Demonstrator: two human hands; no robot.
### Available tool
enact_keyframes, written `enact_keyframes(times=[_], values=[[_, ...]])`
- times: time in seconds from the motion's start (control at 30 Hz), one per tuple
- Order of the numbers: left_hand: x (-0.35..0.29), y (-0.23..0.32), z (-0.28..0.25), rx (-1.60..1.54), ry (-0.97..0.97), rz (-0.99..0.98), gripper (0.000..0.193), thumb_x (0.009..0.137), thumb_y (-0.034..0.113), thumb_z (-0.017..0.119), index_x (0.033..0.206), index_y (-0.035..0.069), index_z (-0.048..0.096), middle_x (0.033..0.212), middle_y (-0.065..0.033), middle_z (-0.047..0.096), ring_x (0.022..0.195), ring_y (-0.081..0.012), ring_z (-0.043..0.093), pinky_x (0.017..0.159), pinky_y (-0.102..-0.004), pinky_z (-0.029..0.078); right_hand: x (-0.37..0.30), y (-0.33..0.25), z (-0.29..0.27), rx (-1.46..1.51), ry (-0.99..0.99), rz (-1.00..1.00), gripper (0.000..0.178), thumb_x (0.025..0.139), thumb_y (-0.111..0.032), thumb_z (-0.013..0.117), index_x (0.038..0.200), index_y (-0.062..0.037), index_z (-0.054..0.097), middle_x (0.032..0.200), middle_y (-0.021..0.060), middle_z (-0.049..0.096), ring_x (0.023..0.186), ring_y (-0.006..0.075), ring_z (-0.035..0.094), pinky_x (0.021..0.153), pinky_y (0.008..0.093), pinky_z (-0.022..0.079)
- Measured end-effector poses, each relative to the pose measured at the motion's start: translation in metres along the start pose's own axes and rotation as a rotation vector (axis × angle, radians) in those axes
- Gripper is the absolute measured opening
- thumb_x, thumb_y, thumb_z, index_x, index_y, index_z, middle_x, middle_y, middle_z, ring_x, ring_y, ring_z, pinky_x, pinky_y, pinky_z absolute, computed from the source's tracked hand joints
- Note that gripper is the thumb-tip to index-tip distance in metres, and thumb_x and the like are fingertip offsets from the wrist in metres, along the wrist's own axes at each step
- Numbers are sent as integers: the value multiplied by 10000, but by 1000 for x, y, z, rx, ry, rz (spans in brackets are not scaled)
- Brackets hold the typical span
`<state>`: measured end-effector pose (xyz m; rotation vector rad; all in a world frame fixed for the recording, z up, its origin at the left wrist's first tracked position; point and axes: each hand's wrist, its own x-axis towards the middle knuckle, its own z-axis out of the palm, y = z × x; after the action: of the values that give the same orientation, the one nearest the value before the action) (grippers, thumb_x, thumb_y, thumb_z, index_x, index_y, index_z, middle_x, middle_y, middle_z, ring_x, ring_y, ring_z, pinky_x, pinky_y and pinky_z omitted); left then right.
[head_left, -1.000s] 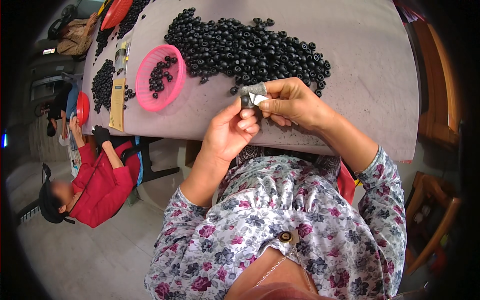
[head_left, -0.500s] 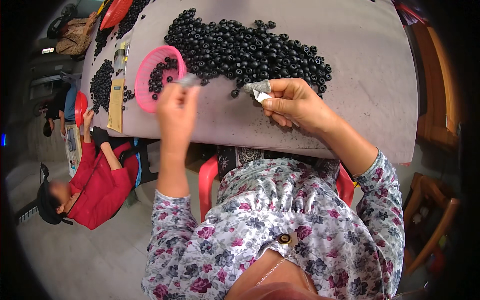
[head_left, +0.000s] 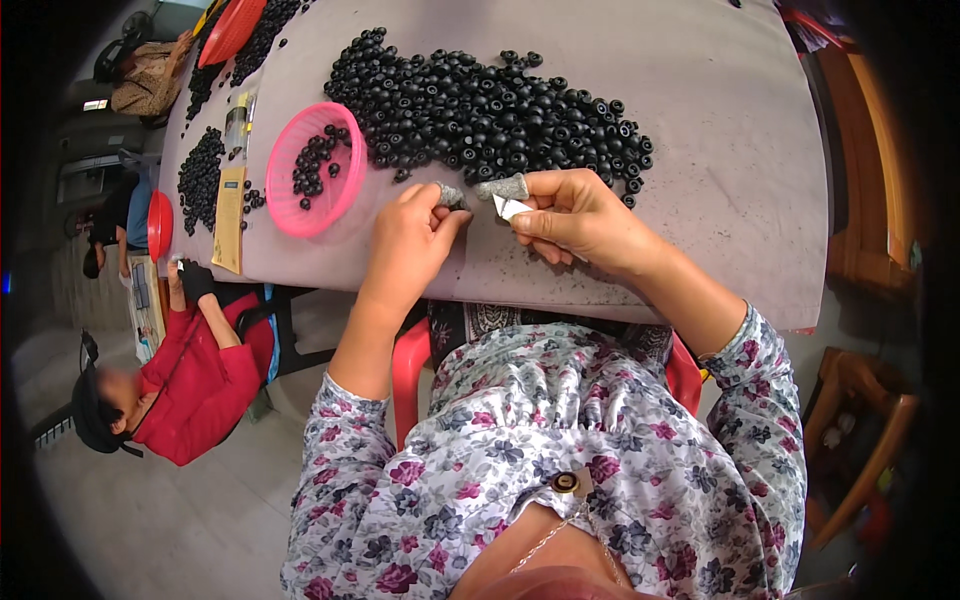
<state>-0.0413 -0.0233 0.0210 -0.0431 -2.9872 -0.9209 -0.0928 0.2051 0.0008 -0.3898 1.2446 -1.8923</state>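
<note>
My left hand (head_left: 412, 238) pinches a small black bead (head_left: 459, 206), mostly hidden between thumb and forefinger. A grey finger cover (head_left: 450, 193) sits on that forefinger. Close beside it, my right hand (head_left: 580, 222) has thumb and fingers closed on a small white pointed piece (head_left: 512, 207), whose exact kind I cannot make out. Its forefinger wears a longer grey cover (head_left: 503, 187) that reaches toward the left fingertips. Behind both hands lies a wide heap of black beads (head_left: 490, 110), many with holes. To the left, a pink basket (head_left: 290, 215) leans tilted with several beads inside.
The table (head_left: 720, 200) has a light cloth with dark specks. Left of the basket lie a tan packet (head_left: 229, 220) and another bead pile (head_left: 201, 168). A person in red (head_left: 205, 380) sits at the left; red baskets (head_left: 160, 225) stand farther off. A wooden chair (head_left: 860, 440) is at right.
My left hand has come from beside the pink basket rightward to my right hand, its fingers now around a bead. My right hand keeps hold of the white piece, nearly in place.
</note>
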Motion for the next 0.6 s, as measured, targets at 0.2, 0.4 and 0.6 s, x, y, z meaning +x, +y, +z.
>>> enact_keyframes(times=[0.2, 0.4, 0.6], values=[[-14, -2, 11, -655, -4, -260, 137, 879, 122, 728, 848, 30, 631, 788, -57, 639, 624, -154, 585, 560, -304, 460, -2, -6, 4, -70, -46, -57, 356, 940, -92, 638, 1284, -16, 587, 713, -30, 562, 537, 32, 496, 452, 197, 375], [-20, -1, 20, -1669, -238, -528, 159, 970, 201, 632, 1000, 46, 641, 869, -22, 649, 697, -96, 568, 621, -241, 466, -8, -14, 8, -143, -122, -34, 512, 932, -63, 635, 1419, -28, 482, 749, -9, 566, 566, 49, 512, 476, 206, 407], [-21, 11, 32, -1898, -357, -609, 193, 970, 233, 635, 1025, 49, 640, 875, -30, 635, 682, -93, 550, 619, -242, 466, -10, -9, 4, -107, -118, -73, 542, 926, -56, 639, 1435, -16, 457, 758, -5, 581, 571, 52, 516, 479, 206, 411]])
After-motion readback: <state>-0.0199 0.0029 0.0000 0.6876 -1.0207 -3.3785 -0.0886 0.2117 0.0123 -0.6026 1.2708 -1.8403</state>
